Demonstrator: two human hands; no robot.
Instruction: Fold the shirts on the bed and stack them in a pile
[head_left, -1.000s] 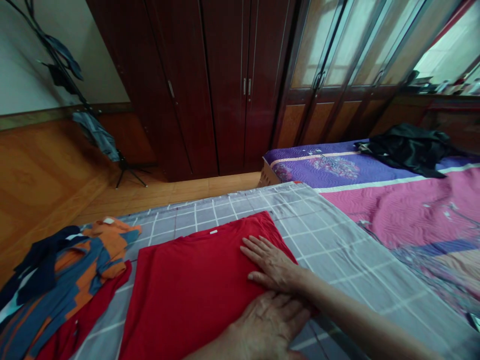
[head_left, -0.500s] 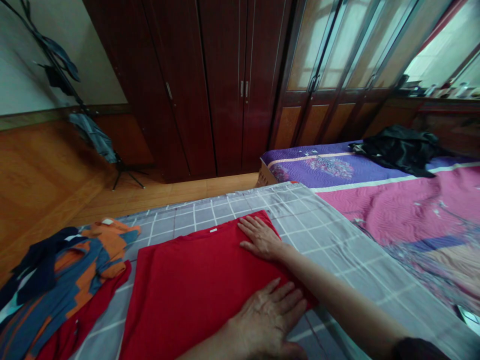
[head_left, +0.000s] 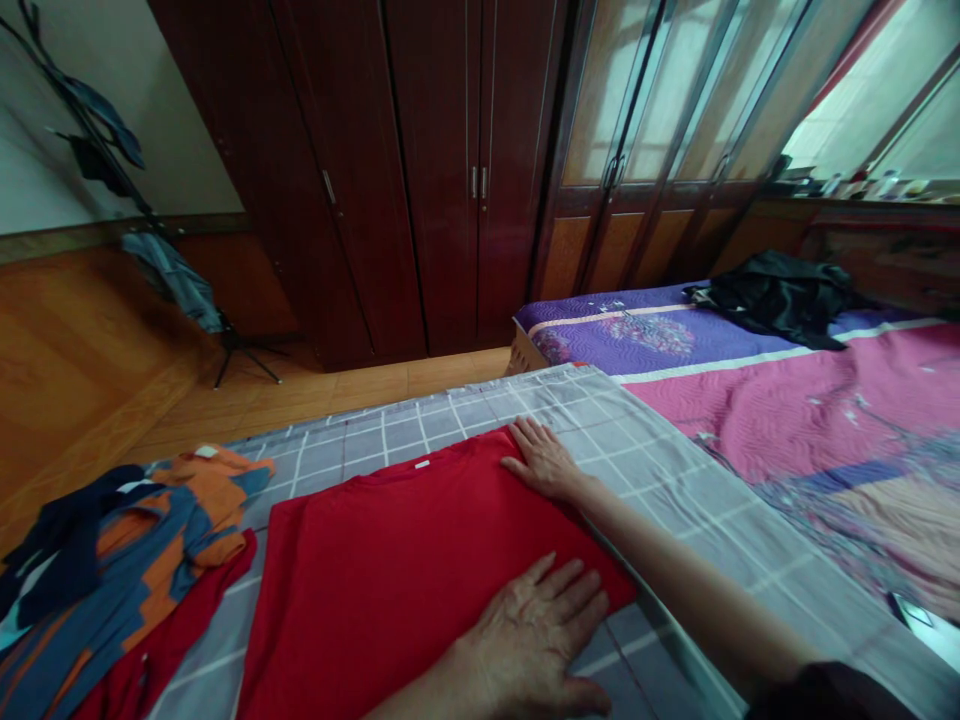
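Note:
A red T-shirt (head_left: 405,560), folded into a flat rectangle with a small white label at its neckline, lies on the grey checked bedding. My right hand (head_left: 546,462) rests palm down at its far right corner, fingers stretched out and fingertips at the edge. Nearer to me, my left hand (head_left: 532,630) lies flat over the near right part of the shirt, its fingers spread and its thumb over the bedding. Neither hand grips anything. The shirt's nearest edge runs out of view.
Left of the shirt is a loose heap of clothes (head_left: 142,560), orange, blue, navy and red. A purple and pink bed (head_left: 735,400) with a black garment (head_left: 780,295) stands at right. Behind are dark red wardrobes (head_left: 442,180) and a coat stand (head_left: 240,350). A phone-like object (head_left: 915,612) lies at far right.
My right hand has slid right to the shirt's far corner, and the fabric there looks smoother. My left hand stays nearly in place. The view has turned slightly right.

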